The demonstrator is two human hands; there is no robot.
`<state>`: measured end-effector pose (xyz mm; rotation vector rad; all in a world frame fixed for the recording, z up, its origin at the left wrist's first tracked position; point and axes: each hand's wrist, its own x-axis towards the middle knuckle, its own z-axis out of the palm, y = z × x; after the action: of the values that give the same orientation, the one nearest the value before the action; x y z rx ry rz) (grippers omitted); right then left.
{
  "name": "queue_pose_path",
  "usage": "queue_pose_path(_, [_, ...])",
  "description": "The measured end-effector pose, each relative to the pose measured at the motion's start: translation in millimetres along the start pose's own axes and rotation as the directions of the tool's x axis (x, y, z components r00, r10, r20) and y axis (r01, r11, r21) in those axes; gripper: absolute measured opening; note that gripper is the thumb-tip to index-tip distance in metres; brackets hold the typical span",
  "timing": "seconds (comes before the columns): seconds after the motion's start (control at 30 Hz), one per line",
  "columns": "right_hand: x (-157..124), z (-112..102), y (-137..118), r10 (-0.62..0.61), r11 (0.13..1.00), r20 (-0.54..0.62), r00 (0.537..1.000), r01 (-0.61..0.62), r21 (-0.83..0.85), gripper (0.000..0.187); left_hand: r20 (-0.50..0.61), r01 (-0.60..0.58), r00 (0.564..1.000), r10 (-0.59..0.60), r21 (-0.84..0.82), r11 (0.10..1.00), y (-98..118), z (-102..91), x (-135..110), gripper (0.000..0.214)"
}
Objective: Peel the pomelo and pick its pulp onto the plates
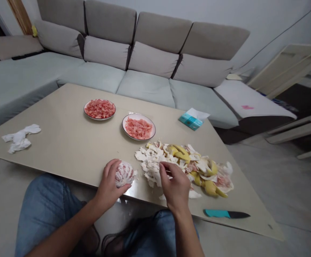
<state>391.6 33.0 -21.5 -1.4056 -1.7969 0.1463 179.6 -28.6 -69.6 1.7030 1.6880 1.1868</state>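
Observation:
My left hand (109, 189) is wrapped round a peeled pomelo (124, 174), whose pinkish flesh shows through streaks of white pith. It holds the fruit at the near edge of the table. To the right, my right hand (175, 184) hovers over the near side of a heap of pomelo peel (182, 153), thumb and forefinger pinched together. Whatever lies between those fingertips is too small to make out. White pith scraps make up the left of the heap, yellow rind the right. Beyond it stands a plate of pink pomelo pulp (139, 128).
A second plate of redder pulp (100, 109) sits farther back on the table (72, 142). Near the right front edge lies a knife (226, 213) with a teal handle. A tissue pack (192, 119) is at the far right, crumpled tissue (21, 138) at the left. A sofa (144, 82) stands behind.

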Motion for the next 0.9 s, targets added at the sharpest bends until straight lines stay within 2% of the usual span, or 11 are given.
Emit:
queue_pose_path(0.13, [0,-6,11,0.035,0.999,0.073,0.997,-0.036,0.007,0.026,0.011,0.006,1.0,-0.006,-0.025,1.0,-5,-1.3,2,0.072])
queue_pose_path(0.27, [-4,-5,21,0.05,0.999,0.081,0.995,-0.049,-0.012,0.026,0.05,-0.024,0.998,0.025,-0.026,0.999,-11,-5.0,4,0.074])
queue_pose_path(0.33, [-4,-4,29,0.012,0.999,0.068,0.998,-0.009,-0.038,0.026,0.089,-0.04,0.995,0.043,-0.03,0.999,-14,-8.5,6,0.076])
queue_pose_path(0.47, [-2,1,42,-0.157,0.964,0.056,0.986,0.165,-0.207,0.035,0.156,-0.042,0.987,0.047,-0.034,0.999,-17,-15.0,11,0.08])
queue_pose_path(0.53, [-1,4,39,-0.215,0.933,0.107,0.971,0.237,-0.272,0.036,0.168,-0.05,0.984,0.054,-0.032,0.998,-17,-16.4,12,0.08])
queue_pose_path(0.6, [0,6,27,-0.222,0.918,0.18,0.958,0.268,-0.292,0.035,0.175,-0.059,0.983,0.064,-0.032,0.998,-17,-16.7,13,0.079])
queue_pose_path(0.77, [6,15,-1,-0.242,0.918,0.271,0.932,0.31,-0.246,0.019,0.184,-0.061,0.981,0.066,-0.035,0.998,-15,-16.9,12,0.079])
queue_pose_path(0.9, [13,19,-5,-0.276,0.909,0.285,0.918,0.346,-0.235,0.03,0.193,-0.051,0.979,0.058,-0.043,0.998,-16,-17.7,13,0.078])
